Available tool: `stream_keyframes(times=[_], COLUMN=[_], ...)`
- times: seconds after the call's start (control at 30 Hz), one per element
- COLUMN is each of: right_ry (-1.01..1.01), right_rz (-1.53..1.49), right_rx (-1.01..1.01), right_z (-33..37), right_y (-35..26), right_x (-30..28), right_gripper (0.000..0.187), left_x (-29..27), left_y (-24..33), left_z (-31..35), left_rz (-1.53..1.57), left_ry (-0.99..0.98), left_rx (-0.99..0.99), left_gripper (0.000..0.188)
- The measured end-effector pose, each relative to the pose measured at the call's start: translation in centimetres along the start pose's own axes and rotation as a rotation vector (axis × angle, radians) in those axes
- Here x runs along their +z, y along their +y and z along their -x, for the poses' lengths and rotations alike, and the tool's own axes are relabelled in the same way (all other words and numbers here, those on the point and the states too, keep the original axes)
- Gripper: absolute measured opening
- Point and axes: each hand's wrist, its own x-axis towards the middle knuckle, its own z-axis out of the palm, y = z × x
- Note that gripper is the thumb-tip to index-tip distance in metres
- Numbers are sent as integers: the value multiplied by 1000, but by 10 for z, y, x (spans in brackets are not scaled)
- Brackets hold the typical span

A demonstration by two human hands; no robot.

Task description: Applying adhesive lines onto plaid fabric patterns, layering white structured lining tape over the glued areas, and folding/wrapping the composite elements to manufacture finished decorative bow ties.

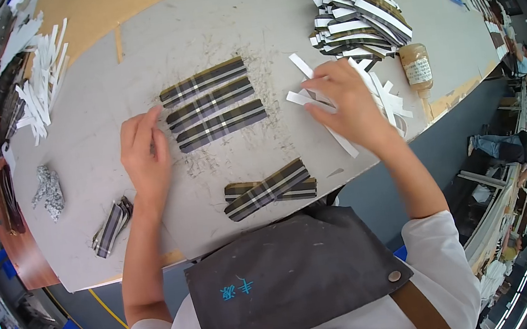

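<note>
Three plaid fabric strips [211, 103] in grey, black and white lie side by side on the grey tabletop [195, 35]. My left hand [143, 146] hovers beside their left ends, fingers loosely bent, thumb apart, holding nothing. Over on the right, my right hand [349, 98] is above a loose bunch of white strips [384, 100]. Its thumb and forefinger are spread around the end of one white strip [301, 98], with a gap between them; the other fingers are curled. Two more plaid strips [270, 190] lie crossed near the front edge.
A large heap of plaid pieces with white strips [360, 18] sits at the far right. Beside it stands a glue bottle [416, 67]. Folded plaid fabric [113, 227] and a crumpled speckled piece [48, 193] lie at left. More white strips [39, 80] pile up far left.
</note>
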Motion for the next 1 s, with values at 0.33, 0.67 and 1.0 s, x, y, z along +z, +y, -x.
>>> stream_keyframes(times=[0.33, 0.67, 1.0], right_ry=[-129, -565, -206], right_rz=[-127, -686, -610], right_rx=[-110, 332, 362], right_z=[1, -9, -22], right_y=[-37, -61, -46], right_x=[5, -1, 34], right_gripper=[24, 25, 8], left_x=[4, -15, -20], left_y=[83, 72, 49], left_z=[21, 31, 17], left_rz=[511, 862, 280], left_ry=[-408, -600, -284], left_rx=[-283, -837, -716], left_gripper=[16, 16, 12])
